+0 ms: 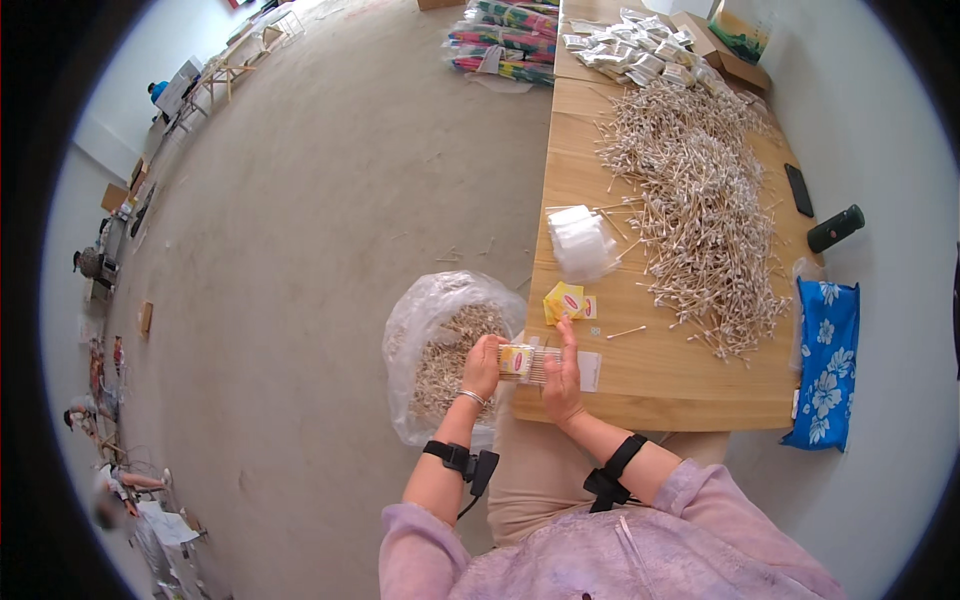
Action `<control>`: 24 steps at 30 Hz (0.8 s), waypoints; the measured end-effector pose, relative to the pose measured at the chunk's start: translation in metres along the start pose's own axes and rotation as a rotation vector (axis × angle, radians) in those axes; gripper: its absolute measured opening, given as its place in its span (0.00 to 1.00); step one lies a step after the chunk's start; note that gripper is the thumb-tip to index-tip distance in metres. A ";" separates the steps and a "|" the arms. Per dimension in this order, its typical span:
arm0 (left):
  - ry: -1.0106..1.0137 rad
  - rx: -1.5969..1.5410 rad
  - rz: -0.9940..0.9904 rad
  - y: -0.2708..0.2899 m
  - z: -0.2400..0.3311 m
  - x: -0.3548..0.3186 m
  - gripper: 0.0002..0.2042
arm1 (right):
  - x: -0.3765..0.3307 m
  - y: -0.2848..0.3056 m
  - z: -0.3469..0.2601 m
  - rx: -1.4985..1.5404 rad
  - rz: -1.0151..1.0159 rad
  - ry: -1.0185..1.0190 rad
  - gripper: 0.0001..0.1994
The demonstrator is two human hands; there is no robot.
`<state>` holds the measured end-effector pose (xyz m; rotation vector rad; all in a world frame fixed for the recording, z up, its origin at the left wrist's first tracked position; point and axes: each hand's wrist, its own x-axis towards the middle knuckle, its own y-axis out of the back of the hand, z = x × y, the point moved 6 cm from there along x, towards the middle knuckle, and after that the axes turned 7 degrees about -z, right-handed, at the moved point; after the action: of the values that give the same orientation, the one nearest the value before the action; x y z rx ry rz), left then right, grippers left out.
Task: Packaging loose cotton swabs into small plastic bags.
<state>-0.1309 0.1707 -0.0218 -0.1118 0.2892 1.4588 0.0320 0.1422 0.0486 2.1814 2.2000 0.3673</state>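
Note:
A bundle of cotton swabs (540, 366) in what looks like a clear bag, with a yellow and white label card (516, 360) on its front, is held level at the table's near left corner. My left hand (481, 368) is closed around its left end. My right hand (562, 378) has its fingers stretched upward, and its palm and thumb touch the bundle's right end. More yellow label cards (568, 302) lie just beyond my right fingertips. A white card (590, 372) lies beside that hand, and one loose swab (627, 332) is to its right.
A large heap of loose swabs (690, 190) covers much of the wooden table (680, 400). Clear bags (582, 245) are stacked at its left edge; filled packs (640, 48) are piled at the back. A phone (798, 190), dark bottle (836, 229) and blue floral pouch (826, 365) line the right. A plastic sack (410, 330) of swabs stands left.

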 end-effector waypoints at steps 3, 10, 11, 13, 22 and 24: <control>-0.002 0.069 -0.016 0.003 -0.006 0.001 0.21 | -0.001 -0.011 0.005 0.037 -0.019 0.003 0.29; -0.046 0.145 -0.009 -0.007 -0.003 0.005 0.20 | 0.004 -0.040 0.014 0.036 -0.006 0.059 0.29; -0.051 0.137 0.008 -0.005 -0.003 0.004 0.20 | 0.005 -0.043 0.012 0.039 -0.012 0.059 0.29; -0.065 0.142 0.013 -0.003 -0.001 0.006 0.20 | 0.005 -0.044 0.010 0.034 0.001 0.034 0.28; -0.117 0.047 0.277 0.013 -0.004 -0.011 0.25 | 0.007 -0.043 -0.004 0.000 -0.052 0.028 0.26; -0.132 0.017 0.441 0.022 -0.011 -0.028 0.27 | 0.007 -0.043 -0.001 0.030 -0.054 0.005 0.26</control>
<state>-0.1567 0.1433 -0.0229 0.0673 0.2258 1.8914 -0.0111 0.1492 0.0430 2.1330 2.2760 0.3412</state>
